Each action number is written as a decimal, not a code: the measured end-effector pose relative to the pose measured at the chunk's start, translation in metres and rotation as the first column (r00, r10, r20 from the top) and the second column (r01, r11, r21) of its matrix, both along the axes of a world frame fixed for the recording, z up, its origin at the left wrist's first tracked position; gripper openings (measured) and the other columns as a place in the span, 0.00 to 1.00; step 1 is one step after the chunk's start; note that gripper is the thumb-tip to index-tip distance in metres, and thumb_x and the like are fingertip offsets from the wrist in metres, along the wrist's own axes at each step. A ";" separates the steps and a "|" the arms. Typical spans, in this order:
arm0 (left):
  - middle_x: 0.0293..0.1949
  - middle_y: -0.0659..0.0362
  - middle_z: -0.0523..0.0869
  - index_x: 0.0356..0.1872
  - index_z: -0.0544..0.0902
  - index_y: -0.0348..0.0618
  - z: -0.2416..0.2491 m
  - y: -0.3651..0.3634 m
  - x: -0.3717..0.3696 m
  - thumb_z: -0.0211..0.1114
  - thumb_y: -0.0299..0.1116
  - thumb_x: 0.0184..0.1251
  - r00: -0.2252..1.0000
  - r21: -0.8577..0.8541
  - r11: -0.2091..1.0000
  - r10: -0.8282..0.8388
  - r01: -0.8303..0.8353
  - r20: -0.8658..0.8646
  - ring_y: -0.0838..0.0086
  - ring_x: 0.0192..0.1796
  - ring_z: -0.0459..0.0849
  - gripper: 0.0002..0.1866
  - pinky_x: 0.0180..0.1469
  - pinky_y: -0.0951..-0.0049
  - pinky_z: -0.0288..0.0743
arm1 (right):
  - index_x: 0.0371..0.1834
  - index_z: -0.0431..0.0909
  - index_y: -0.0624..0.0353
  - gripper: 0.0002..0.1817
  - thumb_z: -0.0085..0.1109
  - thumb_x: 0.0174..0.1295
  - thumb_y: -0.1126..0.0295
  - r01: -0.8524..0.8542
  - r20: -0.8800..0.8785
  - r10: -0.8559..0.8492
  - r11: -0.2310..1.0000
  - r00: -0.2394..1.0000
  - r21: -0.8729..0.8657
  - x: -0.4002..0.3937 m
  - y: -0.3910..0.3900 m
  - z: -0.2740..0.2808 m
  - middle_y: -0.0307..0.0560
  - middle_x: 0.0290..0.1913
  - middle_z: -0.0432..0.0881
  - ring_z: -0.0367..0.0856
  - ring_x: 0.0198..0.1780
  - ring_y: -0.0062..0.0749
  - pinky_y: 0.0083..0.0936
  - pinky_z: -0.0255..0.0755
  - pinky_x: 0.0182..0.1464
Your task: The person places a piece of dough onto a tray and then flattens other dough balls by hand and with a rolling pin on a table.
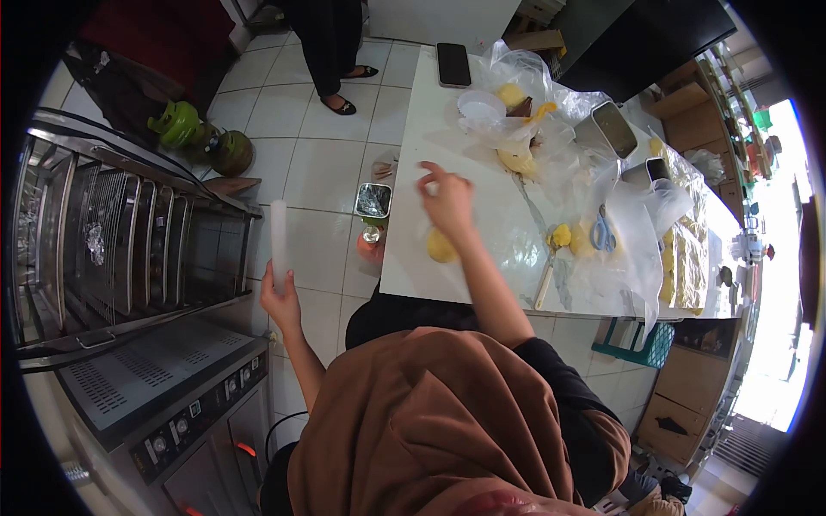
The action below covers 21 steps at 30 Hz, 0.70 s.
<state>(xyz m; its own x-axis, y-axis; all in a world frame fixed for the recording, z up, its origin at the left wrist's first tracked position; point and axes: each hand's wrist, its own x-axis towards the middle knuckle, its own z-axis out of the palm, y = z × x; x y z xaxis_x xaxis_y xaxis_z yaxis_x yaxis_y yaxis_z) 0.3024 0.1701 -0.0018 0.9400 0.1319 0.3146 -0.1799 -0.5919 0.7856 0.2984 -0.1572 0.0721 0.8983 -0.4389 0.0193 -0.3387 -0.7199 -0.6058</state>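
Observation:
In my left hand (280,297), out to the left of the table, is a white rolling pin (279,232) held upright by its lower end. My right hand (449,199) hovers over the white tabletop (499,262) with its fingers apart and holds nothing. Just below that hand, partly covered by my forearm, a round piece of yellow dough (440,247) lies near the table's left edge. Farther right are a spatula (545,279) with a yellow lump (560,235) by its tip, and blue-handled scissors (603,230) on plastic sheeting.
Plastic bags (525,64), a metal tin (607,131) and a phone (453,65) occupy the table's far side. A foil-lined container (373,199) sits beside the left edge. To my left stand a tray rack (129,241) and an oven (163,387). Another person's legs (325,43) are beyond.

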 end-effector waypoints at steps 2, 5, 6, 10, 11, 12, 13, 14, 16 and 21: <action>0.41 0.48 0.83 0.52 0.76 0.35 0.001 0.011 -0.004 0.65 0.25 0.55 0.999 -0.002 0.999 0.033 -0.033 -0.027 0.64 0.43 0.82 0.22 0.47 0.69 0.73 | 0.56 0.73 0.47 0.25 0.53 0.51 0.75 0.095 -0.088 -0.128 0.948 0.988 -0.303 -0.026 -0.033 -0.031 0.47 0.52 0.73 0.66 0.57 0.42 0.60 0.50 0.61; 0.44 0.48 0.82 0.52 0.76 0.34 -0.005 0.028 -0.005 0.66 0.26 0.55 0.995 0.006 0.997 0.076 -0.075 -0.064 0.65 0.44 0.82 0.22 0.48 0.68 0.72 | 0.61 0.70 0.46 0.31 0.50 0.48 0.80 0.025 -0.264 -0.128 0.932 0.956 -0.362 -0.057 -0.066 -0.058 0.48 0.62 0.64 0.54 0.66 0.49 0.67 0.42 0.62; 0.44 0.47 0.82 0.52 0.76 0.34 -0.008 0.032 -0.004 0.66 0.26 0.55 0.996 0.002 0.997 0.078 -0.078 -0.054 0.65 0.45 0.82 0.22 0.48 0.68 0.72 | 0.62 0.69 0.46 0.33 0.50 0.47 0.81 -0.002 -0.281 -0.102 0.937 0.954 -0.348 -0.062 -0.069 -0.060 0.48 0.64 0.61 0.52 0.67 0.51 0.68 0.40 0.62; 0.45 0.47 0.82 0.52 0.76 0.33 -0.021 0.039 0.002 0.67 0.27 0.55 0.997 0.024 0.997 0.068 -0.067 -0.042 0.64 0.45 0.81 0.22 0.49 0.68 0.72 | 0.62 0.68 0.39 0.35 0.49 0.47 0.82 -0.109 -0.267 0.000 0.913 0.964 -0.394 -0.069 -0.067 -0.068 0.51 0.65 0.59 0.48 0.70 0.54 0.69 0.34 0.64; 0.46 0.46 0.82 0.52 0.76 0.32 -0.023 0.036 0.006 0.67 0.27 0.55 0.997 0.004 0.998 0.058 -0.058 -0.045 0.64 0.45 0.81 0.22 0.49 0.68 0.72 | 0.61 0.69 0.37 0.34 0.48 0.48 0.81 -0.111 -0.257 0.005 0.910 0.966 -0.400 -0.067 -0.066 -0.071 0.52 0.66 0.59 0.48 0.70 0.54 0.70 0.33 0.63; 0.46 0.46 0.82 0.52 0.76 0.32 -0.025 0.035 0.008 0.67 0.28 0.56 0.998 -0.016 0.999 0.044 -0.045 -0.050 0.64 0.46 0.81 0.22 0.50 0.68 0.72 | 0.60 0.70 0.36 0.33 0.47 0.49 0.81 -0.110 -0.248 0.006 0.907 0.969 -0.407 -0.066 -0.065 -0.074 0.52 0.66 0.58 0.48 0.70 0.54 0.72 0.32 0.63; 0.46 0.46 0.82 0.52 0.76 0.32 -0.025 0.031 0.010 0.67 0.28 0.56 0.998 -0.034 0.999 0.029 -0.031 -0.056 0.64 0.46 0.81 0.22 0.50 0.68 0.72 | 0.62 0.68 0.33 0.34 0.50 0.49 0.79 -0.151 -0.327 0.022 0.914 0.945 -0.376 -0.062 -0.065 -0.066 0.50 0.66 0.57 0.47 0.70 0.53 0.72 0.34 0.62; 0.46 0.46 0.82 0.52 0.76 0.31 -0.026 0.027 0.012 0.66 0.28 0.56 0.999 -0.018 1.000 0.002 -0.003 -0.039 0.64 0.46 0.81 0.22 0.51 0.68 0.71 | 0.63 0.66 0.31 0.36 0.53 0.48 0.77 -0.190 -0.402 0.041 0.922 0.915 -0.338 -0.057 -0.065 -0.059 0.48 0.67 0.57 0.47 0.70 0.51 0.73 0.36 0.62; 0.47 0.46 0.82 0.52 0.75 0.31 -0.024 0.018 0.017 0.66 0.28 0.57 0.999 0.014 0.999 -0.044 0.044 -0.002 0.64 0.47 0.81 0.22 0.52 0.69 0.71 | 0.55 0.76 0.36 0.23 0.48 0.55 0.70 -0.125 -0.381 0.060 0.981 0.923 -0.149 -0.042 -0.057 -0.045 0.48 0.64 0.63 0.47 0.70 0.52 0.75 0.33 0.61; 0.48 0.46 0.81 0.53 0.75 0.31 -0.021 -0.002 0.023 0.65 0.28 0.58 0.991 -0.086 0.991 -0.109 0.103 -0.078 0.65 0.48 0.80 0.22 0.53 0.70 0.70 | 0.57 0.72 0.53 0.27 0.48 0.60 0.48 -0.457 -0.205 0.409 0.818 0.889 -0.348 0.006 0.063 -0.042 0.47 0.64 0.65 0.50 0.70 0.50 0.73 0.34 0.62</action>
